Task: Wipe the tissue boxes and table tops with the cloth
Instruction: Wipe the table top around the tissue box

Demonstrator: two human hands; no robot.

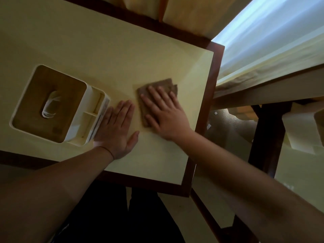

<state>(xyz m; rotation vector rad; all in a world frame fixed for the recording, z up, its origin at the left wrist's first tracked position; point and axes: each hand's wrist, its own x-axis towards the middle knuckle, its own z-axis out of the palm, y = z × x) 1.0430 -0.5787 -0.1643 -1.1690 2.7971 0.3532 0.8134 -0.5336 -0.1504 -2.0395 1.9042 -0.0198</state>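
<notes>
The room is dim and yellowish. Daylight comes from the pale window (263,32) beyond the far right corner of my surface (108,55), and a soft sheen lies on that corner. Toward the near edge everything darkens; my forearms are deep in shadow. My right hand (166,113) and forearm are smeared with motion blur. Straight edges bow outward near the frame's borders.
</notes>
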